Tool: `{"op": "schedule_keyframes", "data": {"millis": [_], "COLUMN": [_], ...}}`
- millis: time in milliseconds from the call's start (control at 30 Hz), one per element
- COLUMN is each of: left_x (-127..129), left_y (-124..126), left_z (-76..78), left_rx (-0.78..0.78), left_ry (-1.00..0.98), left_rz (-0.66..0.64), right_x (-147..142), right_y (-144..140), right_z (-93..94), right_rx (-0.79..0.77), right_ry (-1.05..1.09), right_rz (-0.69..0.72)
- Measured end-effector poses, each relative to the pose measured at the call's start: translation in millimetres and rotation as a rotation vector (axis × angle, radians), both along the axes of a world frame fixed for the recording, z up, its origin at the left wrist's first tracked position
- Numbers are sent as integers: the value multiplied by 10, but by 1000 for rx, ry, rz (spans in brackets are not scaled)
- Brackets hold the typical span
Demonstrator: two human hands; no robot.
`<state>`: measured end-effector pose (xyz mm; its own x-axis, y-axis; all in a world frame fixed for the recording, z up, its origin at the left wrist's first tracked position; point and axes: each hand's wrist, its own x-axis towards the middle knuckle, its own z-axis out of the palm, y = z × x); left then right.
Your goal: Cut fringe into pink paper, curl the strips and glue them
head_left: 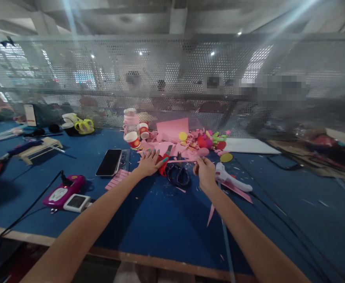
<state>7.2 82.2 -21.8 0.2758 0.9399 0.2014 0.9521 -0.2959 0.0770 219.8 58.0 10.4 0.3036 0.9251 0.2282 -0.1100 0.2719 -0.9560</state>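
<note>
My left hand [149, 163] lies with its fingers spread over pink paper scraps. Its thumb rests at the red-handled scissors [163, 166], whose blade points away from me. A thin pink strip [182, 160] runs level from near those scissors to my right hand [206, 171], which is closed in a pinch on its end. Just below the strip lie dark-handled scissors [178, 175] on the blue table. Beside my right hand is a white glue gun [233, 181], with a pink paper piece [244, 195] partly under it. Behind both hands is a heap of pink cut paper [172, 148].
Left of me lie a phone [109, 162], a striped pink sheet [117, 179] and a purple power strip [63, 192] with a white adapter [77, 203]. Paper cups [132, 140] and a pink bottle [131, 120] stand behind. A perforated metal screen [172, 98] borders the table's back.
</note>
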Motion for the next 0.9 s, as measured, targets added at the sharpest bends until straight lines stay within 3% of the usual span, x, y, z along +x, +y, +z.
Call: {"op": "schedule_keyframes", "data": {"millis": [233, 500, 733, 900], "left_x": [73, 160, 146, -49], "left_y": [-105, -245, -251, -144], "left_z": [-34, 41, 100, 146], "left_rx": [-22, -1, 158, 52], "left_ry": [-39, -84, -80, 1], "left_rz": [14, 178, 371, 125], "right_x": [10, 64, 55, 52], "right_y": [3, 69, 70, 70], "right_z": [14, 4, 1, -5], "right_rx": [-26, -52, -58, -56], "right_ry": [16, 21, 33, 35], "right_rz": [-8, -28, -15, -14]}}
